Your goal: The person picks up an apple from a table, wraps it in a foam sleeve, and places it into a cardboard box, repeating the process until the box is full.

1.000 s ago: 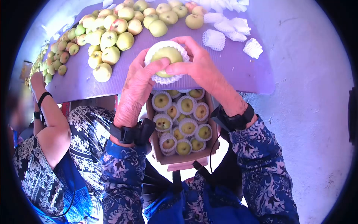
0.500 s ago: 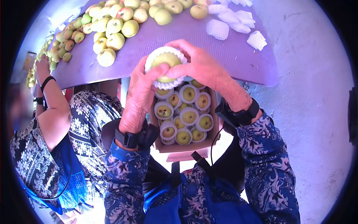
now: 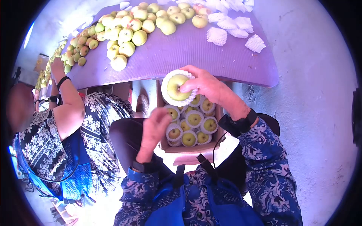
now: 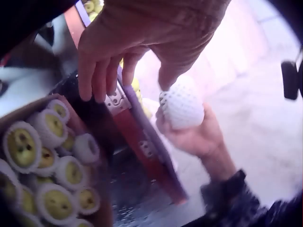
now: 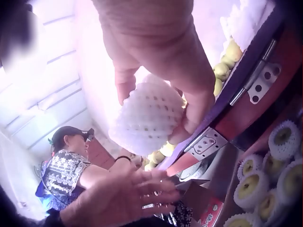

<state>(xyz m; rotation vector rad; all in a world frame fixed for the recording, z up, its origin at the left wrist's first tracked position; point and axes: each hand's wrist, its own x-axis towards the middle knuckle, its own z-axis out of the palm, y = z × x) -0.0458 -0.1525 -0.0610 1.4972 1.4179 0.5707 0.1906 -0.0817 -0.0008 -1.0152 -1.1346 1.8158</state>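
A green apple in a white foam net is held by my right hand, with the thumb on its stem end and the fingers around the net. It is above the back end of a cardboard box. My left hand, blurred in the head view, is apart from the apple, lower and to its left. In the right wrist view its fingers are extended and hold nothing. Below both hands, the cardboard box contains several netted apples, with their ends showing.
A purple-topped table carries a heap of loose apples. Empty foam nets lie at its right end, beside a pale wall. Another person sits at the left, reaching to the apples on the table.
My left hand has let go of the netted apple and moved down and back. The right hand now holds the apple alone, lower and closer to the box.
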